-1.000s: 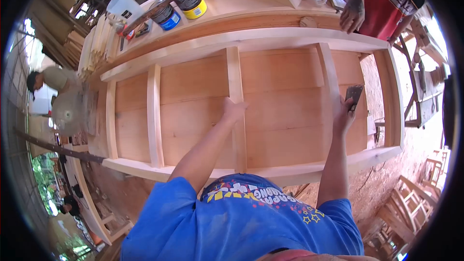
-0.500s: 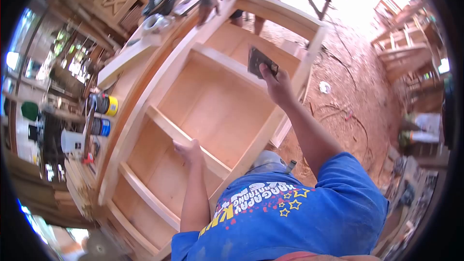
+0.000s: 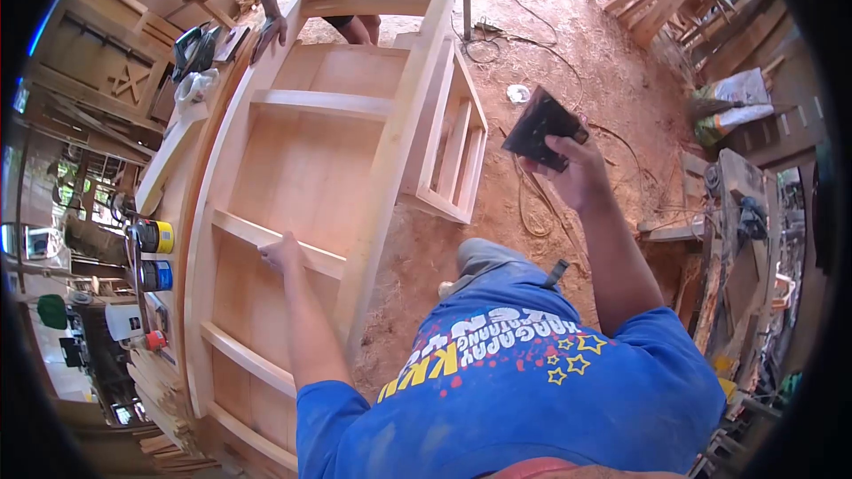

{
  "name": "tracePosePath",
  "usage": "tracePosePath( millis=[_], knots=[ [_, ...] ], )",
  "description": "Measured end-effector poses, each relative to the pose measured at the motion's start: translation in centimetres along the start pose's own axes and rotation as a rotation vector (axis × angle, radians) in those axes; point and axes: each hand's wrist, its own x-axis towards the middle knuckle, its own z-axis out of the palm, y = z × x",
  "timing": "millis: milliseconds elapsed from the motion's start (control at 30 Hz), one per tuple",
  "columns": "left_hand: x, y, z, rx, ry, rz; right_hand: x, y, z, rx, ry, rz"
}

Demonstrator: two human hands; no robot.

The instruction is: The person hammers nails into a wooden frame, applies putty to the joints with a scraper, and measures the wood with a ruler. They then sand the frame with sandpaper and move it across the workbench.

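Observation:
In my right hand (image 3: 572, 160) is a dark, flat rectangular plate (image 3: 543, 129), like a scraper, gripped at its lower edge. I hold it raised over the floor, to the right of a long, pale wooden frame (image 3: 377, 186) and apart from it. My left hand (image 3: 286, 255) is closed around a crossbar (image 3: 238, 229) of this frame. Several crossbars divide it into open bays with thin panels behind them. Part of my left hand's grip is hidden by the bar.
A co-worker's hand (image 3: 271, 38) rests on the frame's far left corner. A smaller wooden frame (image 3: 469, 155) stands on the dirt floor to the right. Yellow-banded (image 3: 153, 236) and blue-banded (image 3: 155, 275) cans stand along the left. Cords (image 3: 541, 44) trail over the floor.
My right hand has swung the dark plate from over the frame to the right, out above the floor. My left hand stays on the crossbar. The view has turned rightward.

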Motion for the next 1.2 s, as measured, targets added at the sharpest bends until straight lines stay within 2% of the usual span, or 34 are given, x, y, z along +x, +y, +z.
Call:
tracePosePath(
  millis=[67,167,233,300,367,533,633,700,867,1000,1100,1200],
  knots=[
    [-3.0,2.4,-1.1,0.178,0.095,0.005,-0.3,-2.1,-0.7,0.049,0.073,-0.008],
    [-6.0,4.4,1.1,0.115,0.249,0.487,0.5,-4.1,-2.7,0.048,0.041,-0.04],
    [-7.5,8.4,3.4,-0.098,-0.025,0.748,1.6,-4.9,-4.5,0.052,0.069,-0.035],
    [-13.0,15.1,4.3,-0.266,-0.213,0.858,3.0,-5.8,-6.7,0.038,0.118,-0.009],
    [-15.5,20.0,7.2,-0.179,-0.124,1.031,4.8,-7.1,-9.9,0.031,0.078,-0.025],
    [-16.3,28.5,14.1,0.078,-0.108,0.928,9.7,-12.1,-20.3,0.005,0.096,0.094],
    [-16.3,31.1,15.7,0.148,-0.108,0.849,12.9,-16.3,-22.3,0.035,0.049,0.098],
    [-16.5,31.0,15.5,0.138,-0.101,0.817,16.1,-17.2,-22.6,0.065,-0.096,0.198],
    [-20.4,33.3,13.8,0.223,-0.04,0.721,24.3,-17.7,-19.2,0.067,-0.271,0.407],
    [-19.8,33.3,13.8,0.211,0.001,0.672,31.2,-15.6,-16.0,0.051,-0.46,0.561],
    [-19.9,33.5,13.3,0.179,-0.052,0.605,34.8,-14.1,-14.8,-0.084,-0.481,0.662],
    [-19.6,33.2,13.6,0.085,-0.007,0.639,39.1,-14.1,-12.9,-0.176,-0.493,0.731]
  ],
)
